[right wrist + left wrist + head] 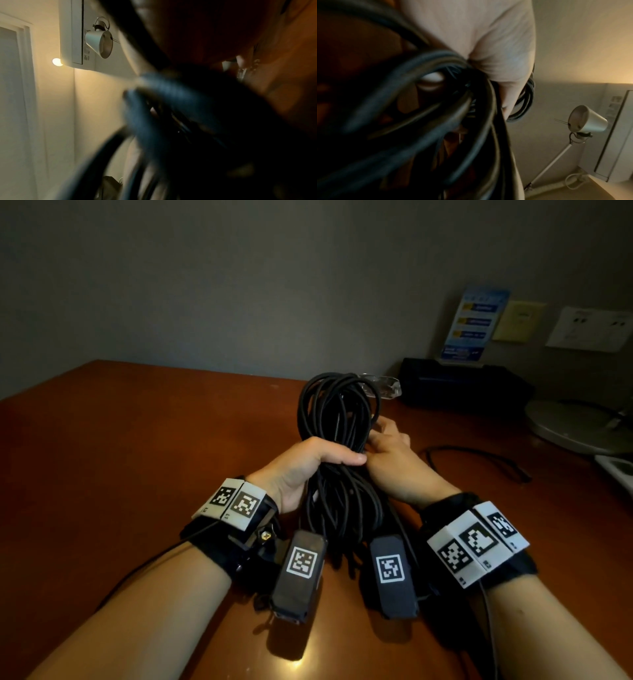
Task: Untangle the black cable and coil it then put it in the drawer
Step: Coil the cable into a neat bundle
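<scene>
Step in hand: coiling, near done by the look of it. Black cable (339, 446) is gathered in long loops, held up above the wooden desk (120, 440), centre of the head view. Left hand (308, 467) wraps the bundle's waist, thumb across the front, fingers curled round behind. Right hand (394, 453) sits just right of it, touching the loops; fingers curled at the strands, apparently pinching or tucking one, but exact hold can't be told.

Next, my read: secure the loose end, keep the waist squeezed so loops don't spring, then carry to the drawer.

Hidden/unclear: no drawer in any view. Cable ends not visible; lower loops vanish behind wrist cams. A separate thin cord (479, 457) lies on desk at right; link to bundle unclear. L wrist view: blurred strands, palm. R wrist view: dark blur, fingers not readable.
</scene>
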Demonstrator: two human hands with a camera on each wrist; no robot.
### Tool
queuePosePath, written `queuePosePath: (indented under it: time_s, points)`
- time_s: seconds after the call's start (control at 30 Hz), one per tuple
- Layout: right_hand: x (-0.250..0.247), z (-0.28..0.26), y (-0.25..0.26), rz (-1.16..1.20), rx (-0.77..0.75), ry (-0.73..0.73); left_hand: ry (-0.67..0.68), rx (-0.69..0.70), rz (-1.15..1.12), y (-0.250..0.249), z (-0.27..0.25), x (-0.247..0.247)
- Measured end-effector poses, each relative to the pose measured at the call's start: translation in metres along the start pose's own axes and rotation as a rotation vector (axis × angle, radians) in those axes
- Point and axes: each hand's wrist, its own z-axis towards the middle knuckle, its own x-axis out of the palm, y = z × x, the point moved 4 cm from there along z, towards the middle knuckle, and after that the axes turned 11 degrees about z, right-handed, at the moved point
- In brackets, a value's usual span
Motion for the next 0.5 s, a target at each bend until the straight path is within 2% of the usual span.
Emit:
queuePosePath:
  time_s: [0.1,0.2,0.3,0.4,0.5]
  points:
    - [0.005,0.005,-0.002,0.164,0.001,-0.115,-0.063,0.028,-0.036,0.0,0.001,0.0]
    - [-0.003,0.009,-0.009,0.485,-0.021,-0.377,-0.06,0.034,-0.03,-0.003,-0.003,0.0]
    - [-0.028,0.006,-0.021,0.478,0.019,-0.653,0.018,0.034,-0.146,-0.007,-0.009,-0.001]
    - [-0.047,0.002,-0.034,0.49,0.052,-0.882,0.051,0.116,-0.299,-0.018,-0.015,-0.004]
    - [-0.058,-0.001,-0.042,0.485,0.099,-1.028,0.099,0.149,-0.27,-0.022,-0.02,-0.01]
